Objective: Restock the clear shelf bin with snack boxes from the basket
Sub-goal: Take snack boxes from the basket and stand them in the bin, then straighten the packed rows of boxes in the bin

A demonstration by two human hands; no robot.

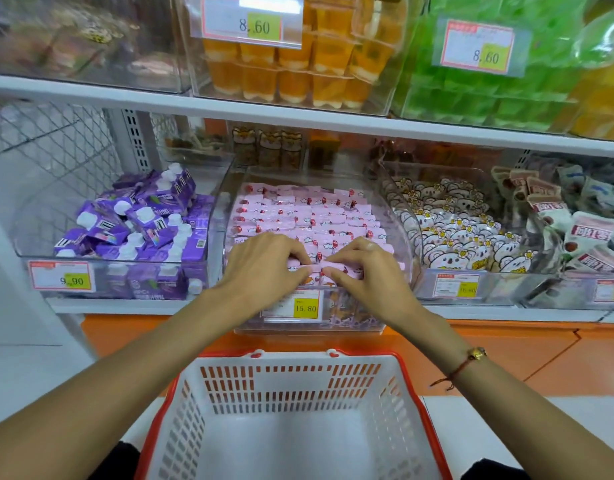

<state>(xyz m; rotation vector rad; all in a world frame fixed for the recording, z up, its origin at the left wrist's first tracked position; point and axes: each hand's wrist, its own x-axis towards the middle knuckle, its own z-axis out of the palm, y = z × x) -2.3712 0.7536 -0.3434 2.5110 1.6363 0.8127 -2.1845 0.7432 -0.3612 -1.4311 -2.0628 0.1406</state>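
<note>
Now clear bin [400, 216] packed pink boxes [309, 216], basket [407, 403] bare

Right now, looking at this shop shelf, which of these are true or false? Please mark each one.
1. The basket holds no boxes. True.
2. Both hands are at the front row of pink snack boxes. True: the left hand and right hand pinch boxes there.
3. The bin's price tag reads 9.90. False: it reads 15.80.
4. Purple cartons sit right of the pink bin. False: they sit left.
5. The left wrist wears a red cord. False: the red cord is on the right wrist.
</note>
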